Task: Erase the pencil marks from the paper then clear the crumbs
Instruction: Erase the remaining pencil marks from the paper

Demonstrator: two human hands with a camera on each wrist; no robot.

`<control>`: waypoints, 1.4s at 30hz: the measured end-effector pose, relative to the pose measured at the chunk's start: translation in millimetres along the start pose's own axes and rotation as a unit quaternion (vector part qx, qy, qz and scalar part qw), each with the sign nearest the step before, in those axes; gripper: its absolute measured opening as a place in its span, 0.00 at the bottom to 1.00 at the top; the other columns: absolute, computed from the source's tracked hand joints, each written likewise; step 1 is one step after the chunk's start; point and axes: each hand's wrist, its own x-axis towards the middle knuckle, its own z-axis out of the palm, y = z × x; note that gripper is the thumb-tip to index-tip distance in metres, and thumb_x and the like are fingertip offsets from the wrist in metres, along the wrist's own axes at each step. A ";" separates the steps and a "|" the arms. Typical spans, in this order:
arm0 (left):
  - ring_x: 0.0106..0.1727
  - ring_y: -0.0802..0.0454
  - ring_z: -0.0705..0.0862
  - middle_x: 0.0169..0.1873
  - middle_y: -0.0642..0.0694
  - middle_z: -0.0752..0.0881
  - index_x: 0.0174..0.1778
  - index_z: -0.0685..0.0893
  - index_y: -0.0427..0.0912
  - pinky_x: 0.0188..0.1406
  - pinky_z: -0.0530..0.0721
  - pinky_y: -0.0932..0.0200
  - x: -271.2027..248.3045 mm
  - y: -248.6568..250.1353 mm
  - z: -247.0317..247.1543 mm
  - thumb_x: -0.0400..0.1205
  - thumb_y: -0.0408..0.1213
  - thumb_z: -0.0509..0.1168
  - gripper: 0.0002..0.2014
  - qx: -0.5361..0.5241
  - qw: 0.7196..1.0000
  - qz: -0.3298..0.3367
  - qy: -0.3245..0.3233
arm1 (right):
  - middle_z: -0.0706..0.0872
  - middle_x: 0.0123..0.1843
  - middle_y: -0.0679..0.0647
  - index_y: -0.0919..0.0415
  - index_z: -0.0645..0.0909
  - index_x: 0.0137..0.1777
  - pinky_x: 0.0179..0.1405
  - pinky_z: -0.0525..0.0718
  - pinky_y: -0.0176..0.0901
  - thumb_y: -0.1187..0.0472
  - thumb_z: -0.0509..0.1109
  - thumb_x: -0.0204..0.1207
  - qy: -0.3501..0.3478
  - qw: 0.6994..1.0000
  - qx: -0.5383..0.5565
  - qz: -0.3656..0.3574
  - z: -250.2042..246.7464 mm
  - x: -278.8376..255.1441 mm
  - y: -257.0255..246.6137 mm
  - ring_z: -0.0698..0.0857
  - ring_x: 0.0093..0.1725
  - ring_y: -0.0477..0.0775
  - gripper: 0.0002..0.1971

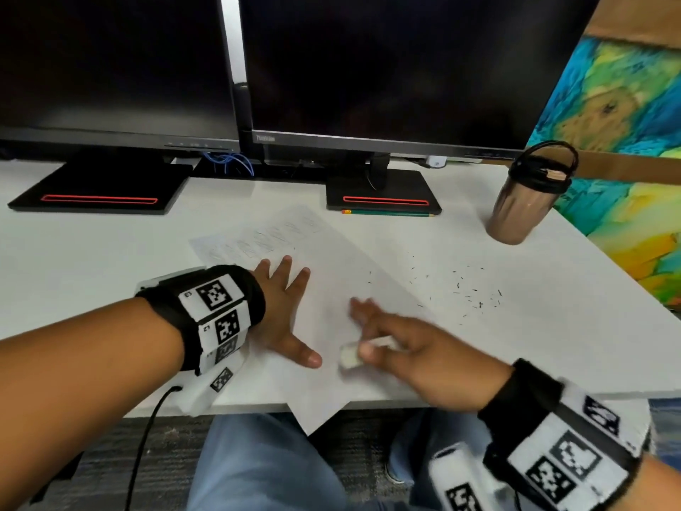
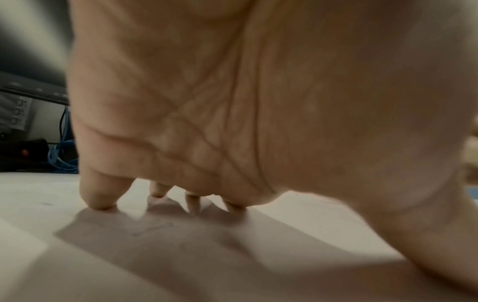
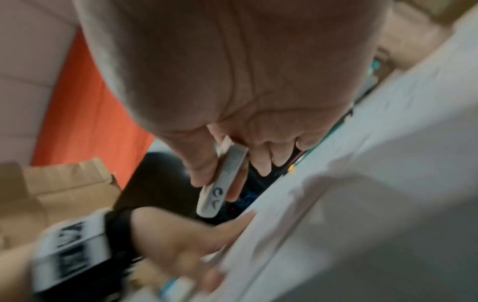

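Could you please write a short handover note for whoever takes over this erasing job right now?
Left hand: fingers spread, pressing the paper flat on the desk.
Right hand: holds the eraser between thumb and fingers, blurred, over the paper's near right part.
Paper: lies skewed, its near corner hanging over the desk edge.
Done: the middle and near part of the paper look blank.
Left: faint pencil marks remain at the paper's far end; crumbs lie scattered on the desk to the right of the paper, and a few on it. Erase the marks, then clear the crumbs.
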 end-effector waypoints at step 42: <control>0.83 0.34 0.26 0.80 0.45 0.19 0.79 0.19 0.55 0.82 0.44 0.27 -8.0 -4.9 6.5 0.65 0.79 0.65 0.68 0.007 0.999 0.042 -0.027 | 0.61 0.85 0.55 0.62 0.66 0.81 0.79 0.57 0.43 0.52 0.60 0.86 -0.083 0.974 -0.171 0.123 -34.0 66.2 -22.1 0.60 0.84 0.54 0.26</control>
